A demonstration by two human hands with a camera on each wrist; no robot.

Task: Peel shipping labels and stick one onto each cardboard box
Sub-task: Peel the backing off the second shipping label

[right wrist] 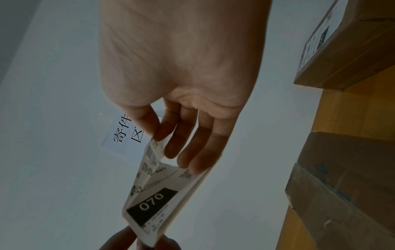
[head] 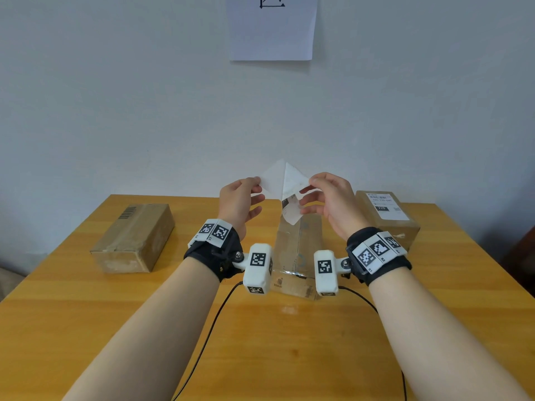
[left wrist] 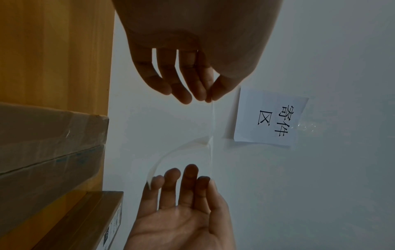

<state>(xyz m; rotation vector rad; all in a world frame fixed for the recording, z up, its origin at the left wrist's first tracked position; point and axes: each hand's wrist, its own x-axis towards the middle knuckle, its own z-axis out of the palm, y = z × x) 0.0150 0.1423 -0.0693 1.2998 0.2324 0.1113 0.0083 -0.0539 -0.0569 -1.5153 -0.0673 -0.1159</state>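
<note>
Above the middle cardboard box (head: 298,250), both hands hold a shipping label (head: 292,198) that is partly split from its white backing sheet (head: 273,179). My left hand (head: 258,182) pinches the backing's corner between thumb and forefinger. My right hand (head: 308,183) pinches the printed label's corner. In the right wrist view the label (right wrist: 153,201) shows a barcode and "070", with the right hand (right wrist: 158,137) at its upper corner. The left wrist view sees the sheet (left wrist: 212,121) edge-on below the left hand (left wrist: 208,99). The left box (head: 133,238) is bare. The right box (head: 402,227) carries a stuck label (head: 385,206).
The three boxes stand on a wooden table (head: 260,342) that runs up to a pale wall. A paper sign (head: 272,27) with printed characters hangs on the wall. Black cables (head: 208,337) trail from the wrist cameras over the table's front.
</note>
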